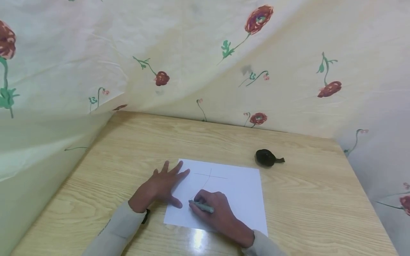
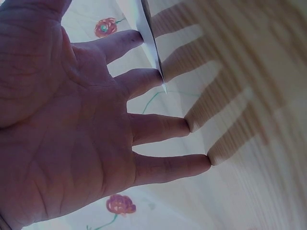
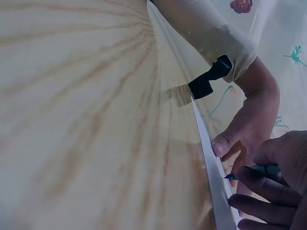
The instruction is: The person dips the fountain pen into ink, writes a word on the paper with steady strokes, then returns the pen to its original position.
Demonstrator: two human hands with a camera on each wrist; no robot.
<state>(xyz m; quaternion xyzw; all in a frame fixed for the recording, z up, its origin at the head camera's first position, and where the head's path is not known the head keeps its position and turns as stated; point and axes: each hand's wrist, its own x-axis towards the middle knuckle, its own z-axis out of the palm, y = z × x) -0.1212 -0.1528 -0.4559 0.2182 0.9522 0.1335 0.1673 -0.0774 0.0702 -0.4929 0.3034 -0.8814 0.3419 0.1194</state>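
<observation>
A white sheet of paper (image 1: 238, 199) lies on the wooden table, marked with a thin cross and a line curving down to the left. My right hand (image 1: 217, 209) pinches a green pen (image 1: 205, 207), its tip at the lower end of that line; the pen's dark tip also shows in the right wrist view. Spread over the paper's left edge is my left hand (image 1: 164, 183), fingers straight. In the left wrist view, two fingertips of the left hand (image 2: 81, 120) touch the paper's edge and the other two touch the wood.
A small black pan (image 1: 265, 158) with a short handle stands on the table (image 1: 307, 199), beyond the paper's upper right corner. Flower-patterned cloth (image 1: 192, 53) hangs behind and along the sides. A black wrist mount (image 3: 208, 81) sits under the left sleeve.
</observation>
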